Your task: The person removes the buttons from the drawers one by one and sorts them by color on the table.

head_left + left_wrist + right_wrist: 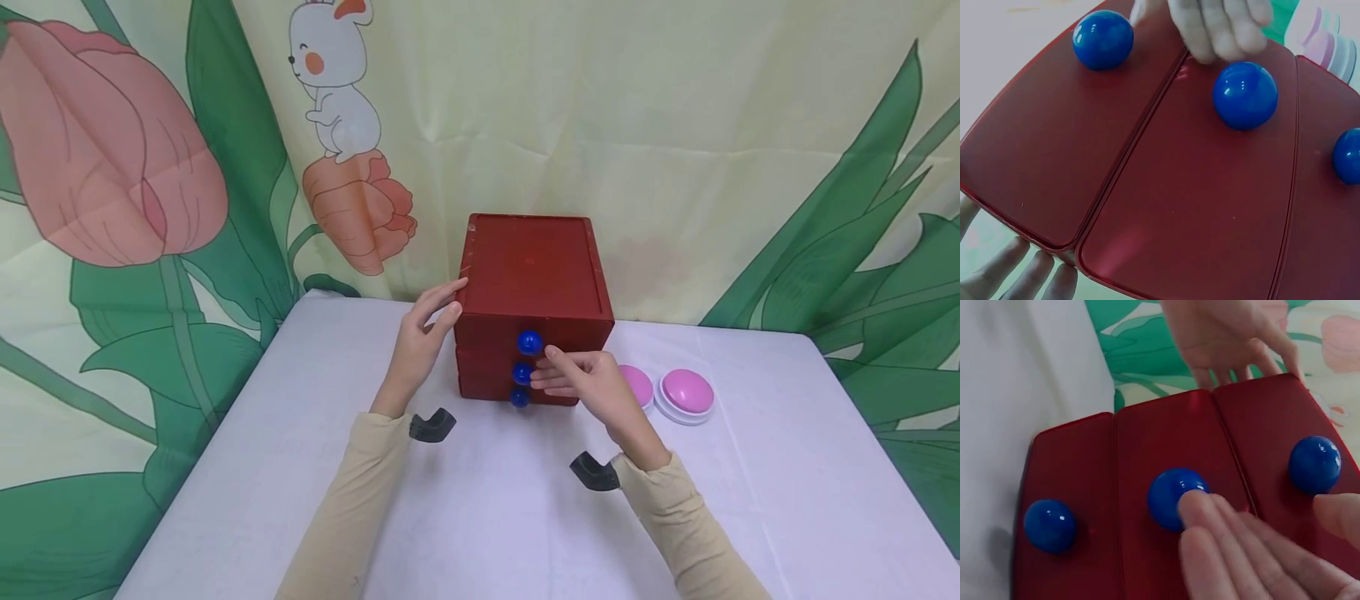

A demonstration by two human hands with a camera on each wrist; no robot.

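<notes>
Left hand [423, 337] lies flat-fingered against the red drawer box [532, 275]; right hand [588, 379], fingers extended, touches the middle blue knob [1175, 499]. Rigid box, probably light; the smooth knob looks slippery, so pinch it.

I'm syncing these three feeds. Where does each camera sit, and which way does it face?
Head: worn on the head, looking forward and down at the red drawer box on the white table; both forearms show.
Left wrist: faces the drawer fronts; left hand at the edge.
Right wrist: faces the fronts; right hand at the middle blue knob.
Both wrist views share the three knobs.
</notes>
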